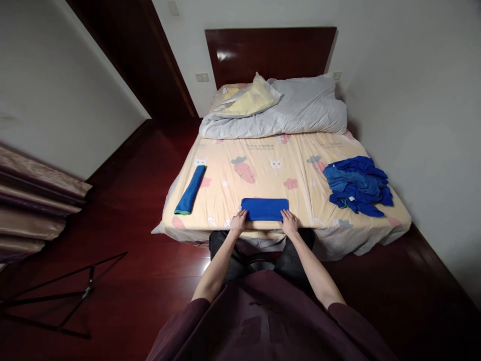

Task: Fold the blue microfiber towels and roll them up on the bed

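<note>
A blue towel (265, 209), folded into a flat rectangle, lies near the front edge of the bed. At its near left corner my left hand (239, 222) has its fingers closed on the cloth. The near right corner is held the same way by my right hand (289, 223). Both thumbs are hard to make out. To the left lies a long, narrow folded blue towel (191, 189) with a green edge. A loose heap of blue towels (356, 185) sits on the right side of the bed.
The bed sheet (263, 155) is printed with carrots and rabbits. A grey quilt (304, 108) and a yellow pillow (253, 98) lie by the dark headboard (270, 55). On the floor at left stands a black tripod (84, 293), near a striped curtain (33, 215).
</note>
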The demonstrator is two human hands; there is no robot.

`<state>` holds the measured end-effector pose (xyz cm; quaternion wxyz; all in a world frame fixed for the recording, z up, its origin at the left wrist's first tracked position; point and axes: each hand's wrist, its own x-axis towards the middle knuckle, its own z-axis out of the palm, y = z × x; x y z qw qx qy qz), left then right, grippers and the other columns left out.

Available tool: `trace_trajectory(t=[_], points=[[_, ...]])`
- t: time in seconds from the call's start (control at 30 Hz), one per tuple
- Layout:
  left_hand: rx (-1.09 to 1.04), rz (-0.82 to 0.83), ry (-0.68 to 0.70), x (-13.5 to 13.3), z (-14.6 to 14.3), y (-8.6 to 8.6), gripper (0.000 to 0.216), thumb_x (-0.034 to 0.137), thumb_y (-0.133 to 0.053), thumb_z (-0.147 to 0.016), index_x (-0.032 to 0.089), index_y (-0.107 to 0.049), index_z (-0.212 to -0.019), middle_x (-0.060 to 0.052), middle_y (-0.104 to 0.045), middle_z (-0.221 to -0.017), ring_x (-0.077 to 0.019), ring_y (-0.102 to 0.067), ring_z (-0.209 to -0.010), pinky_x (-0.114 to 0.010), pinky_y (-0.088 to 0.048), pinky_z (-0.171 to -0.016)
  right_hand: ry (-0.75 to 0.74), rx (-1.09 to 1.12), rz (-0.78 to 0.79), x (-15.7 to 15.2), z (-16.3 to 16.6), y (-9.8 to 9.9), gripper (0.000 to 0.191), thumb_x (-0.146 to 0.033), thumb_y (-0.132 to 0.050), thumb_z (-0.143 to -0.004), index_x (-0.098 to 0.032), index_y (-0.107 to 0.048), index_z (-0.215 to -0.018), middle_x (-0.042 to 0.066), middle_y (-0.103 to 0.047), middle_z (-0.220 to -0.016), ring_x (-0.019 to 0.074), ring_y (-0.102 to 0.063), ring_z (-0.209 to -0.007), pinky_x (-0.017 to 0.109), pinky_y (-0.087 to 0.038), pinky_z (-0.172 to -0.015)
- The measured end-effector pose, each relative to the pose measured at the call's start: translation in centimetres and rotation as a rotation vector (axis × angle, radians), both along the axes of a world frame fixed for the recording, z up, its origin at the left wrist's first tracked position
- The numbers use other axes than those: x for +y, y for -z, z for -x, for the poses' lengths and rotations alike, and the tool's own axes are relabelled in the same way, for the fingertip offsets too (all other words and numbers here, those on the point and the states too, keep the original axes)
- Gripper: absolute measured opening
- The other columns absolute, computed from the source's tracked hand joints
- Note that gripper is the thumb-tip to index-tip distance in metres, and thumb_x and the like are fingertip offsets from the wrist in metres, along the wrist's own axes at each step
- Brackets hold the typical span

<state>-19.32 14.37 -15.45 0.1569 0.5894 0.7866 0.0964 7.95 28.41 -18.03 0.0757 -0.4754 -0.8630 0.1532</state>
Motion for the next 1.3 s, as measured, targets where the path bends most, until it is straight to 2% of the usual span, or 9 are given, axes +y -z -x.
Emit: trace_trajectory(t=[0.23, 0.4, 0.57, 0.67, 0.77, 0.87, 0.97, 1.1, 1.3], points=[[0.063, 0.037, 0.003, -0.2, 0.1, -1.1, 0.057, 0.002, -0.046, -0.095, 0.022, -0.055, -0.148, -0.017, -0.058, -0.15, -0.0274, -0.052, -0.142, -0.044, -0.045, -0.113, -0.004, -0.072, 0.018, 0.3, 0.6, -1.3, 0.06, -0.02, -0.067, -0.086, -0.024, -0.06, -0.146, 0.012, -0.056, -0.155, 0.0271, -0.048, -0.146, 0.044, -0.034, -0.119], [-0.125, 0.024, -0.073, -2.0, 1.3, -0.9, 0.057, 0.002, -0.054, -0.087, 0.019, -0.066, -0.139, -0.019, -0.067, -0.136, -0.0322, -0.064, -0.127, -0.047, -0.048, -0.11, 0.014, -0.133, 0.18, 1.2, -0.6, -2.6, 0.052, -0.026, -0.076, -0.082, -0.018, -0.07, -0.133, 0.019, -0.075, -0.122, 0.03, -0.069, -0.117, 0.037, -0.048, -0.102], [-0.252, 0.006, -0.098, -3.4, 3.2, -0.5, 0.051, 0.008, -0.06, -0.083, 0.02, -0.072, -0.131, -0.011, -0.075, -0.124, -0.0262, -0.07, -0.117, -0.035, -0.053, -0.104, -0.006, -0.069, 0.251, 3.4, -2.6, -2.6, 0.042, -0.017, -0.075, -0.079, -0.022, -0.076, -0.12, 0.01, -0.077, -0.119, 0.0227, -0.072, -0.108, 0.029, -0.052, -0.095], [-0.5, -0.11, -0.214, -3.9, 3.5, 0.7, 0.039, 0.016, -0.066, -0.081, 0.019, -0.075, -0.12, -0.008, -0.079, -0.112, -0.0246, -0.074, -0.106, -0.033, -0.056, -0.098, -0.001, 0.081, 0.32, 4.2, -3.7, -1.5, 0.035, -0.019, -0.074, -0.08, -0.024, -0.077, -0.114, 0.005, -0.078, -0.115, 0.0202, -0.072, -0.106, 0.027, -0.053, -0.093], [-0.76, -0.24, -0.346, -4.3, 3.0, 2.3, 0.034, 0.025, -0.074, -0.076, 0.018, -0.075, -0.11, -0.008, -0.079, -0.101, -0.0252, -0.075, -0.098, -0.036, -0.058, -0.094, 0.071, 0.392, 0.454, 4.2, -4.4, 0.1, 0.03, -0.033, -0.074, -0.078, -0.019, -0.076, -0.105, 0.006, -0.079, -0.101, 0.0224, -0.072, -0.095, 0.032, -0.056, -0.086], [-0.847, -0.336, -0.436, -4.3, 2.3, 3.5, 0.034, 0.033, -0.076, -0.076, 0.017, -0.072, -0.105, -0.009, -0.078, -0.098, -0.0244, -0.074, -0.094, -0.038, -0.058, -0.092, 0.119, 0.595, 0.524, 3.9, -4.6, 1.5, 0.034, -0.047, -0.073, -0.075, -0.018, -0.073, -0.092, 0.006, -0.077, -0.088, 0.0229, -0.07, -0.084, 0.033, -0.056, -0.077], [-0.823, -0.382, -0.479, -4.0, 1.9, 4.1, 0.034, 0.042, -0.076, -0.078, 0.017, -0.069, -0.1, -0.008, -0.076, -0.091, -0.0232, -0.072, -0.089, -0.038, -0.057, -0.091, 0.151, 0.629, 0.495, 3.6, -4.5, 2.1, 0.04, -0.058, -0.072, -0.074, -0.019, -0.068, -0.082, 0.004, -0.072, -0.076, 0.0224, -0.066, -0.076, 0.032, -0.054, -0.07], [-0.777, -0.437, -0.519, -3.4, 1.5, 4.5, 0.033, 0.047, -0.067, -0.087, 0.018, -0.065, -0.102, -0.008, -0.073, -0.094, -0.0223, -0.07, -0.092, -0.037, -0.054, -0.093, 0.188, 0.623, 0.359, 2.9, -3.9, 2.5, 0.045, -0.067, -0.061, -0.084, -0.022, -0.062, -0.078, 0.005, -0.067, -0.072, 0.0222, -0.063, -0.073, 0.031, -0.051, -0.07], [-0.69, -0.397, -0.578, -3.4, 1.6, 5.0, 0.031, 0.051, -0.055, -0.095, 0.02, -0.061, -0.094, -0.009, -0.07, -0.094, -0.0242, -0.067, -0.095, -0.039, -0.051, -0.095, 0.197, 0.461, 0.203, 2.1, -3.4, 2.8, 0.054, -0.074, -0.042, -0.092, -0.026, -0.047, -0.068, 0.004, -0.06, -0.068, 0.0218, -0.058, -0.069, 0.031, -0.045, -0.069]])
